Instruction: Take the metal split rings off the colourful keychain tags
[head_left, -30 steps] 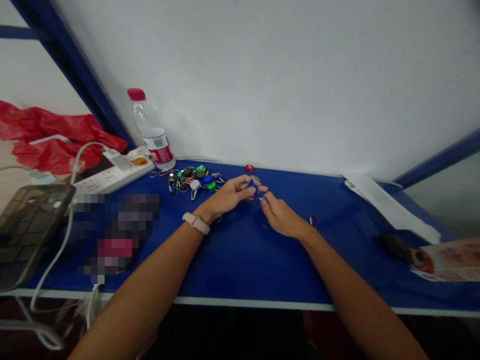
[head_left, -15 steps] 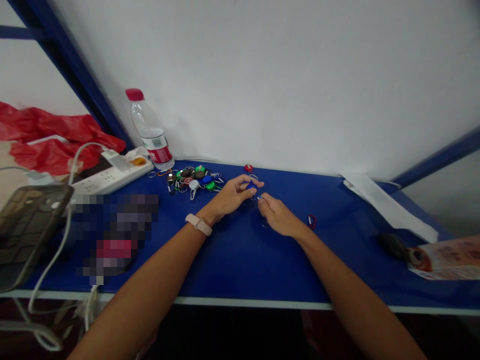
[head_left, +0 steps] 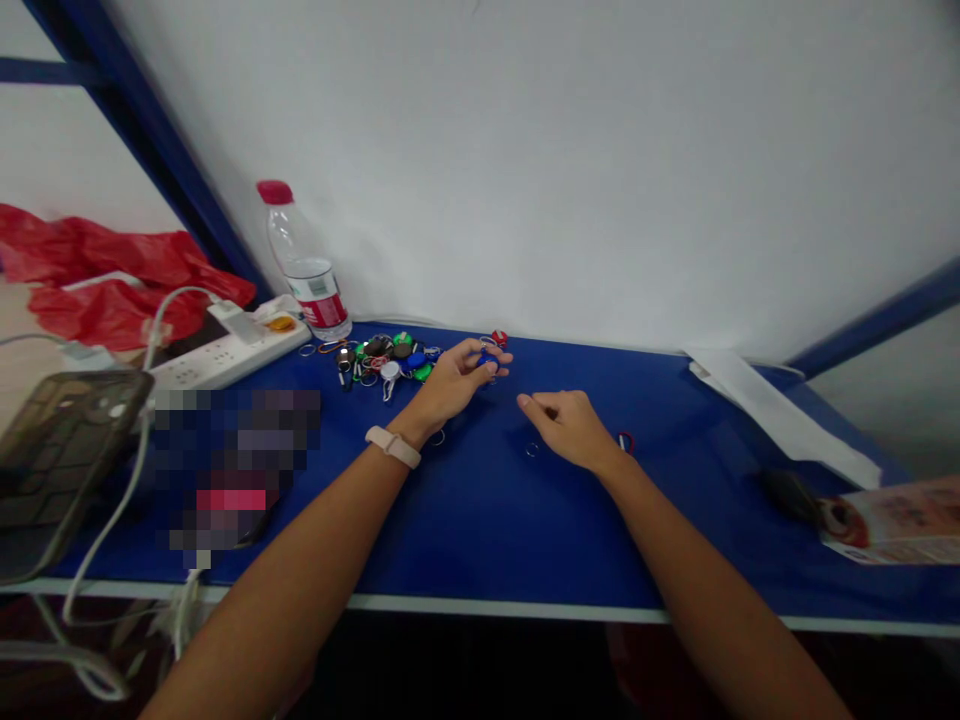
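Observation:
My left hand (head_left: 459, 378) is closed on a round blue retractable key reel (head_left: 490, 357), pinched between thumb and fingers, with a metal split ring (head_left: 487, 342) at its top. To its right, apart from it, my right hand (head_left: 568, 425) is curled with the thumb over the fingers; whatever it holds is hidden. A loose split ring (head_left: 532, 450) lies just beside my right hand, and another ring (head_left: 439, 437) is near my left wrist. Behind my right wrist a red carabiner (head_left: 627, 441) partly shows. A red reel (head_left: 499, 338) lies by the wall, beyond my left hand.
A pile of coloured key reels (head_left: 390, 360) lies left of my left hand. Further left stand a water bottle (head_left: 311, 270), a white power strip (head_left: 225, 355) and a phone (head_left: 67, 450) with cables. Folded white paper (head_left: 780, 415) and a dark object (head_left: 791, 497) lie at right.
My hands have moved apart: the left went slightly left with the blue reel, the right moved right and down. The blue and silver piece at my right fingertips no longer shows.

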A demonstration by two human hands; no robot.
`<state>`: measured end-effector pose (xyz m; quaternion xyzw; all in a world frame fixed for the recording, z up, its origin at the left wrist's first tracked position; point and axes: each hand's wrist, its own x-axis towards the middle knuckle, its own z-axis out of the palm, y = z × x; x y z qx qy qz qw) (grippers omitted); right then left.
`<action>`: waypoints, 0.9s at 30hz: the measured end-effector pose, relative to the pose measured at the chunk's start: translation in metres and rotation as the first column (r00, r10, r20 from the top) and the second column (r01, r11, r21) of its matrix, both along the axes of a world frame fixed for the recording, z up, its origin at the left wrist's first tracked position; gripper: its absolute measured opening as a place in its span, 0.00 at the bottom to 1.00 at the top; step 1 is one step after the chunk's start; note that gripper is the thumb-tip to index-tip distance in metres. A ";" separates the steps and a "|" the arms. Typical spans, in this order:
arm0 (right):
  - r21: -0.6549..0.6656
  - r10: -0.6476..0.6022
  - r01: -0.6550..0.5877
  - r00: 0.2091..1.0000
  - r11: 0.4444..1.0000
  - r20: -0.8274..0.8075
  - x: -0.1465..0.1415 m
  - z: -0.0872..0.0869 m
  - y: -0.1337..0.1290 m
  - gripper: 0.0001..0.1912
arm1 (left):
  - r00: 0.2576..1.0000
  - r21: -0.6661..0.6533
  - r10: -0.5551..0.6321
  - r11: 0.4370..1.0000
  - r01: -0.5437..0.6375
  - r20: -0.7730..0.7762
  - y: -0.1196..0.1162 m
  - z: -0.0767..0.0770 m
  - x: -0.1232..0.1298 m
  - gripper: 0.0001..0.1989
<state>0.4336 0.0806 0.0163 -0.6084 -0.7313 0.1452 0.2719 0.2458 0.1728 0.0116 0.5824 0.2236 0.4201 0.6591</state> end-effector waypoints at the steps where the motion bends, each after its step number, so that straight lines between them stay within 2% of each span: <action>1: 0.006 -0.005 0.005 1.000 1.000 0.023 0.002 0.001 0.000 0.28 | 1.000 0.001 0.000 1.000 0.000 0.009 0.000 0.000 0.000 0.10; 5: 0.012 -0.097 0.096 0.988 0.995 0.122 0.012 0.006 0.001 0.28 | 1.000 -0.023 0.011 1.000 -0.010 0.021 0.001 0.001 -0.001 0.10; 8: -0.035 -0.194 0.213 0.939 0.977 0.283 0.025 0.012 0.001 0.23 | 1.000 -0.053 0.023 0.998 -0.023 0.012 0.000 0.003 -0.001 0.09; 11: -0.036 -0.349 0.403 0.831 0.915 0.433 0.042 0.019 0.001 0.20 | 0.999 -0.086 0.036 0.996 -0.037 -0.011 -0.002 0.004 -0.001 0.09; 14: -0.019 -0.459 0.540 0.733 0.841 0.503 0.059 0.024 0.000 0.23 | 0.999 -0.106 0.039 0.994 -0.042 -0.027 -0.003 0.006 -0.003 0.08; 17: -0.050 -0.454 0.563 0.713 0.825 0.534 0.069 0.025 -0.001 0.25 | 0.999 -0.114 0.030 0.993 -0.033 -0.026 -0.004 0.008 -0.003 0.09; 23: -0.155 -0.390 0.539 0.753 0.828 0.530 0.068 0.024 -0.001 0.27 | 0.999 -0.123 0.030 0.992 -0.035 -0.041 -0.004 0.009 -0.003 0.09; 27: -0.126 -0.402 0.524 0.766 0.842 0.502 0.065 0.028 -0.001 0.29 | 0.997 -0.124 0.038 0.991 -0.046 -0.070 -0.004 0.011 -0.003 0.07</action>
